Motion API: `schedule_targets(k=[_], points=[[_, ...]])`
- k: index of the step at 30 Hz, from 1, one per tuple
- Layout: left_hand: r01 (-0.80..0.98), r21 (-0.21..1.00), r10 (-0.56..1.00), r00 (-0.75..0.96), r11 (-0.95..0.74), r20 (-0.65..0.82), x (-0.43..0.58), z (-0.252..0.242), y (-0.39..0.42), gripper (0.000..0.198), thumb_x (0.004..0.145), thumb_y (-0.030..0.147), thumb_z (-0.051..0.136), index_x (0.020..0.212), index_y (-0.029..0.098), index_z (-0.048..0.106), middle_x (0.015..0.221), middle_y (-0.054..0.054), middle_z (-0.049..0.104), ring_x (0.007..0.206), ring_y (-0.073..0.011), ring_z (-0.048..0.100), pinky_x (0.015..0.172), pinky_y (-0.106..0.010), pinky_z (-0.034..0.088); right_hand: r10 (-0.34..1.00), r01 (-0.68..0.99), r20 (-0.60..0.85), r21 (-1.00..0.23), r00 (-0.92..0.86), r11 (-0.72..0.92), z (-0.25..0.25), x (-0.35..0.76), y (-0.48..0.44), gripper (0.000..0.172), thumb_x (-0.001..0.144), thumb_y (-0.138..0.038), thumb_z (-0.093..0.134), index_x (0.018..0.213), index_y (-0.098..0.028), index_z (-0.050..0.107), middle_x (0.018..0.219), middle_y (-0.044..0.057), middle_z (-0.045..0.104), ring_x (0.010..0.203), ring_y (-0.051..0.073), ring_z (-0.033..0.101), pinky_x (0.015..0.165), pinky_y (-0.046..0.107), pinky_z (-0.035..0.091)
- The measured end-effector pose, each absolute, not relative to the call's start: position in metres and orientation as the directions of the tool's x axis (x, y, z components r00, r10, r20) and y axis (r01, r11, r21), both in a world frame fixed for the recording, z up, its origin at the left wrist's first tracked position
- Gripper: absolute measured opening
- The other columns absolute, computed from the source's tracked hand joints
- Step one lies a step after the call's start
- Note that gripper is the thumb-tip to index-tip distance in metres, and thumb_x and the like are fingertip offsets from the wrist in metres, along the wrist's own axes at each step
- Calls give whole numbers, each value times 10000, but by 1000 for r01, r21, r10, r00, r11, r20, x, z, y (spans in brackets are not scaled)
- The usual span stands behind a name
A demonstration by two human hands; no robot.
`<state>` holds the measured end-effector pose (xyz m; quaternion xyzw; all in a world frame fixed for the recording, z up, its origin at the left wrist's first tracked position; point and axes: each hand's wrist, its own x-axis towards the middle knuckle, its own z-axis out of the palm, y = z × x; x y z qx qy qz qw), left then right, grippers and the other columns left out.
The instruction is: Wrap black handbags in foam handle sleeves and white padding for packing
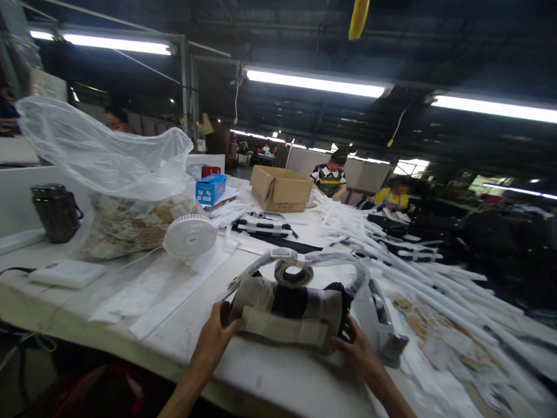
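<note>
A dark bag [289, 302] with pale wrapping on its body and a plastic-wrapped handle arching above it lies on the white table [256, 371] in front of me. My left hand [220, 328] grips its left end, thumb on the near side and fingers behind the edge. At the right end my right hand [354, 342] holds on in the same way, its fingertips partly hidden by the bag. A grey tape dispenser or similar device [387, 337] stands just right of the bag.
On the left are a small white fan [190, 235], a clear plastic sack [130, 226], a dark mug [54, 212] and a white box [67, 273]. Farther back stand a cardboard box [281, 188] and a blue box [210, 189]. White-wrapped strips [418, 278] cover the right side; people work beyond.
</note>
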<state>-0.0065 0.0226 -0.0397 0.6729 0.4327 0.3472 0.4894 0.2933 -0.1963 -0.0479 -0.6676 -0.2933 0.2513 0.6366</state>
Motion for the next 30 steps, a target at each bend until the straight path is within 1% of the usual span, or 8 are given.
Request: schedule_targets(k=[4, 8, 12, 16, 19, 22, 26, 30], points=[[190, 967, 897, 435, -171, 73, -3, -44, 26, 647, 639, 411, 654, 1209, 154, 484, 1219, -167, 637, 1156, -325, 596, 1028, -458, 440, 772, 171, 27, -980, 635, -107, -29, 295, -187, 607, 566, -349, 821, 1120, -178, 642, 1111, 116, 689, 1081, 355, 605, 913, 467, 495], [172, 959, 866, 487, -226, 117, 2, -40, 32, 634, 618, 369, 687, 1195, 141, 554, 1139, -150, 673, 1127, -348, 593, 1018, -479, 429, 810, 186, -50, -963, 585, -193, -17, 294, -183, 585, 631, -453, 786, 1099, -129, 649, 1029, 99, 714, 1021, 332, 622, 922, 461, 483], [163, 979, 863, 505, -122, 23, 7, -34, 43, 643, 606, 418, 724, 1162, 133, 572, 1104, -148, 687, 1071, -356, 623, 968, -475, 464, 837, 102, -123, -973, 533, -209, -5, 294, -177, 581, 664, -502, 766, 1108, -144, 655, 1055, 90, 720, 1033, 318, 631, 928, 445, 491], [144, 988, 866, 499, -46, -32, 20, -34, 59, 664, 597, 499, 745, 1128, 137, 580, 1109, -149, 684, 1064, -344, 630, 966, -449, 467, 838, 125, -128, -966, 530, -227, 8, 303, -162, 535, 714, -535, 723, 1091, -158, 670, 1029, 69, 730, 997, 303, 641, 907, 434, 498], [126, 991, 871, 481, 46, -102, 33, -36, 73, 684, 581, 565, 756, 1081, 126, 598, 1084, -157, 689, 1050, -336, 638, 924, -426, 494, 810, 137, -177, -944, 559, -301, 12, 313, -147, 484, 714, -582, 699, 957, -163, 706, 891, 50, 740, 919, 299, 651, 874, 427, 499], [113, 978, 855, 477, 173, -206, 43, -35, 82, 717, 605, 650, 727, 1056, 108, 598, 1020, -162, 695, 924, -315, 676, 771, -400, 550, 808, 47, -288, -931, 514, -362, 11, 324, -133, 469, 731, -630, 655, 827, -175, 719, 806, 52, 737, 882, 289, 666, 896, 426, 489], [67, 948, 811, 501, 310, -300, 46, -29, 84, 715, 675, 653, 707, 1151, 144, 545, 1098, -138, 663, 818, -237, 684, 689, -351, 574, 736, -35, -323, -925, 595, -378, 8, 338, -124, 523, 719, -662, 637, 875, -173, 735, 947, 100, 747, 956, 302, 670, 951, 459, 470], [12, 918, 774, 533, 397, -342, 42, -26, 82, 644, 719, 599, 722, 1167, 174, 541, 1083, -111, 655, 743, -186, 671, 679, -334, 587, 509, 46, -150, -935, 847, -352, 9, 343, -148, 671, 654, -648, 689, 1138, -186, 652, 1254, 120, 642, 1177, 349, 559, 1013, 515, 419]])
